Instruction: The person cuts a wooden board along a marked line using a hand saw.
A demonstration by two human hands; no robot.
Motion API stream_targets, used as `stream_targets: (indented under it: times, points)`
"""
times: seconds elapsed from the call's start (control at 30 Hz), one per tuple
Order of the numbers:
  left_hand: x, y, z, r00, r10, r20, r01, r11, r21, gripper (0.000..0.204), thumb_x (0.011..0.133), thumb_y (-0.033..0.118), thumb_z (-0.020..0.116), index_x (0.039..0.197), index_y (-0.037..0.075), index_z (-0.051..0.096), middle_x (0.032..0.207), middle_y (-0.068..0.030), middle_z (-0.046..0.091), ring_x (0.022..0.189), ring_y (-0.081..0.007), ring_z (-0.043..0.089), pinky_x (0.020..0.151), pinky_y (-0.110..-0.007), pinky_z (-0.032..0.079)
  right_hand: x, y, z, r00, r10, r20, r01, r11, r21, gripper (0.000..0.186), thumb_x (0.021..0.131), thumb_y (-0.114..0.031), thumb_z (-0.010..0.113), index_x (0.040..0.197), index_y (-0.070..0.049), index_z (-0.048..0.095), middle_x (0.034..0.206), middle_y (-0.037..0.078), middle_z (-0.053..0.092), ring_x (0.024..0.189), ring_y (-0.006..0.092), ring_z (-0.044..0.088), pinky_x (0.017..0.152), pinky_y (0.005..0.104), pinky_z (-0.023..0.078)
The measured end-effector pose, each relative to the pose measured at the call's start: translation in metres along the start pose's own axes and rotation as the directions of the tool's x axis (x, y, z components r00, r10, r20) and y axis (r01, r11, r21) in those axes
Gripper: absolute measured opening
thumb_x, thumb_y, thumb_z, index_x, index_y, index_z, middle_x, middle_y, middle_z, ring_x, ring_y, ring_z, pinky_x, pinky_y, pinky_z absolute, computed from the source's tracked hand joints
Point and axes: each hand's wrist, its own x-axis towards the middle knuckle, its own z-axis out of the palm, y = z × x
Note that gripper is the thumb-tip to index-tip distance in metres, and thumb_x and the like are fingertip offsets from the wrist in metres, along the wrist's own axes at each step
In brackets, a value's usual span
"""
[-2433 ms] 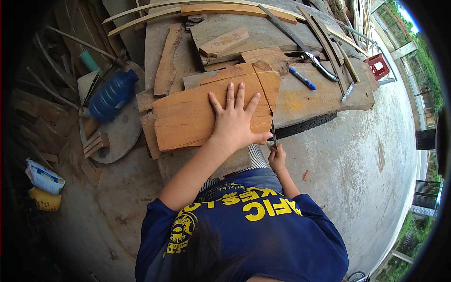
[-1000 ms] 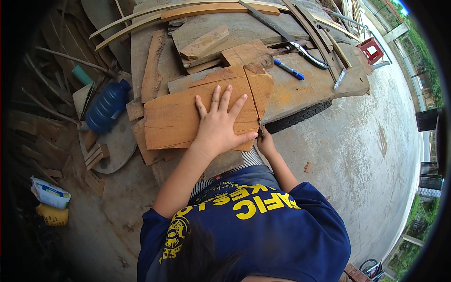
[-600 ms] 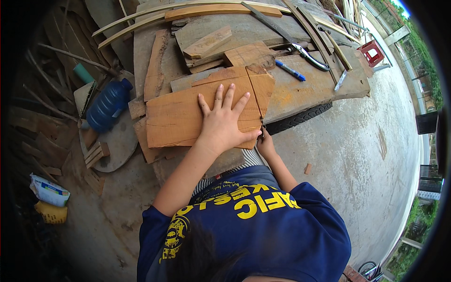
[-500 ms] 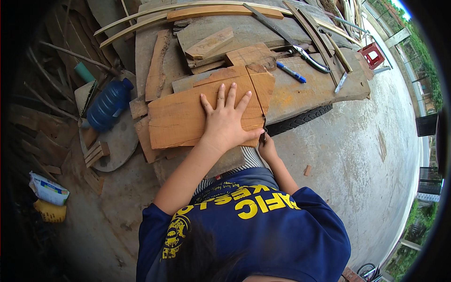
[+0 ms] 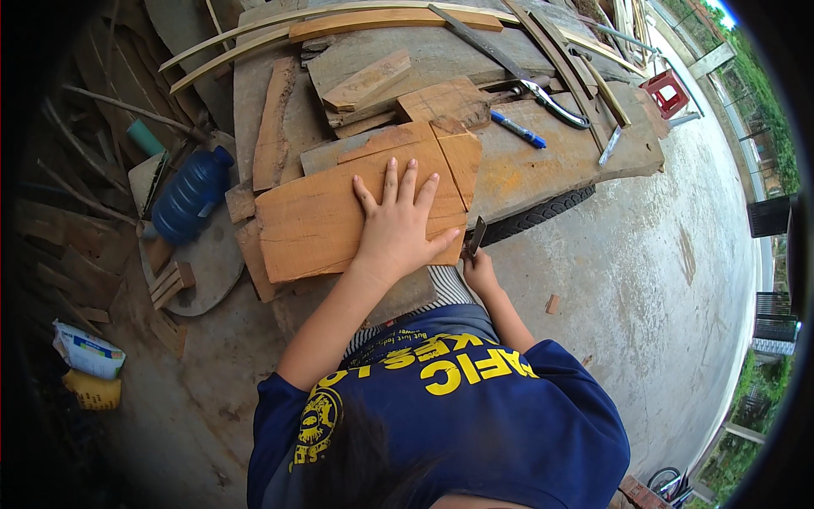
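Left hand (image 5: 398, 233) spread flat, fingers fanned, palm down on the large orange-brown wooden board (image 5: 322, 220); board lies on the near part of the weathered grey wooden tabletop (image 5: 585, 161), in front of the person, over other wood pieces; thin dark straight line crosses the board close to its right end, depth cannot be told; right hand (image 5: 481, 273) closed around the lower end of a narrow dark metal blade (image 5: 478, 233), grip mostly hidden by the fingers; blade points up and away from the person, just beside the board's right edge, near the left thumb.

Beyond the board: squarish brown wooden block (image 5: 441, 100); right of that, blue capped marker pen (image 5: 518, 131); farther back, long grey metal saw-like blade (image 5: 479, 38) with curved black-and-silver handle (image 5: 556, 104); black treaded tyre (image 5: 543, 214) below the tabletop's near edge, right of the hands; blue translucent plastic jug (image 5: 192, 195) on a round grey slab (image 5: 216, 280), left; red plastic crate (image 5: 664, 93) far right.
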Motion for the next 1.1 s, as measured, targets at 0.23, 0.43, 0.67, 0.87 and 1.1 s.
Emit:
stream_targets:
  times: [0.23,0.43,0.67,0.87,1.1]
  points:
    - [-0.042,-0.035,-0.015,0.999,0.035,-0.028,-0.038,0.991,-0.126,0.061,0.09,0.045,0.055,0.14,0.014,0.043,0.147,-0.0086,0.04,0.14,-0.0234,0.03,0.117,-0.053,0.011,-0.011,0.012,-0.009,0.978,-0.041,-0.207,0.073,0.985,0.153,0.016,0.091,0.0,0.053,0.106,0.002,0.059,0.088,0.016,0.067,0.085,0.0238,0.066,0.073,0.0327,0.049]
    - [-0.092,-0.052,-0.038,0.992,-0.124,-0.031,0.122,0.992,-0.04,0.076,0.074,0.051,0.07,0.139,0.022,0.046,0.147,-0.0026,0.041,0.139,-0.0214,0.032,0.117,-0.049,0.015,-0.024,0.003,-0.011,0.978,0.002,-0.208,0.046,0.973,0.224,0.012,0.094,-0.002,0.051,0.102,0.001,0.058,0.085,0.011,0.066,0.082,0.0181,0.063,0.073,0.0308,0.048]
    - [-0.104,-0.061,-0.02,0.967,-0.211,-0.143,0.228,0.967,0.112,0.085,0.064,0.037,0.082,0.14,0.028,0.044,0.147,0.0005,0.041,0.139,-0.0219,0.032,0.116,-0.047,0.02,-0.01,-0.045,-0.011,0.985,-0.115,-0.13,0.155,0.917,0.368,0.011,0.097,-0.007,0.049,0.101,0.001,0.056,0.075,0.004,0.057,0.068,0.0126,0.054,0.065,0.0282,0.045]
    - [-0.108,-0.062,-0.012,0.961,-0.212,-0.178,0.236,0.963,0.132,0.087,0.065,0.033,0.082,0.142,0.034,0.04,0.15,-0.0037,0.035,0.14,-0.027,0.03,0.115,-0.056,0.017,-0.014,-0.068,-0.01,0.988,-0.104,-0.116,0.144,0.896,0.42,0.012,0.097,-0.009,0.049,0.102,0.0,0.055,0.071,-0.002,0.049,0.063,0.0076,0.045,0.057,0.0242,0.037]
    - [-0.108,-0.066,-0.014,0.971,-0.17,-0.17,0.185,0.979,0.081,0.086,0.066,0.027,0.081,0.141,0.036,0.04,0.147,-0.0014,0.041,0.138,-0.0211,0.034,0.116,-0.052,0.019,-0.017,-0.07,-0.009,0.993,-0.08,-0.082,0.11,0.859,0.5,0.012,0.099,-0.012,0.049,0.101,-0.001,0.054,0.071,-0.002,0.05,0.06,0.005,0.043,0.053,0.0221,0.035]
